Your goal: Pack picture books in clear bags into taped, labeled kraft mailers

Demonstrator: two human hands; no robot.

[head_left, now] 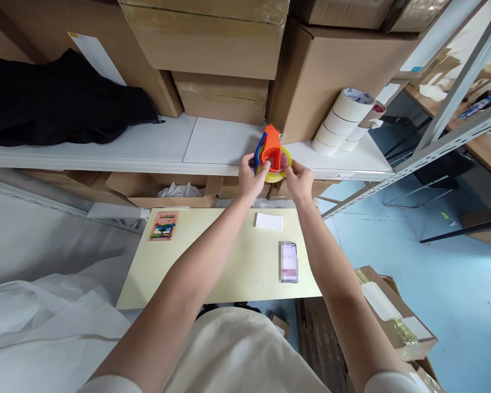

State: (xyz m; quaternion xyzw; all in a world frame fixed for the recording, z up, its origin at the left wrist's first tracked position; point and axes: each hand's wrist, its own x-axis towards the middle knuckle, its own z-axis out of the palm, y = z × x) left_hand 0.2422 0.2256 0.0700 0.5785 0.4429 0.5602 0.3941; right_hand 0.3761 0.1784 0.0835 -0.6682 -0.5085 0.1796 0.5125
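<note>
Both arms stretch forward to the front edge of the white shelf (225, 139). My left hand (251, 177) is closed on an orange and blue tape dispenser (272, 141), its thumb against the orange part. A roll of yellow tape (275, 176) is fitted in the dispenser. On the right side of the roll, my right hand (299, 181) pinches its rim with thumb and fingers. Whether a loose tape end lies between those fingers is too small to tell.
Cardboard boxes (213, 49) fill the shelf's back, with stacked tape rolls (337, 123) at right and black cloth (61, 101) at left. Below, a pale table (229, 273) bears a phone (288, 262), a white card (269, 221) and a pink booklet (163, 226). A metal post rises right.
</note>
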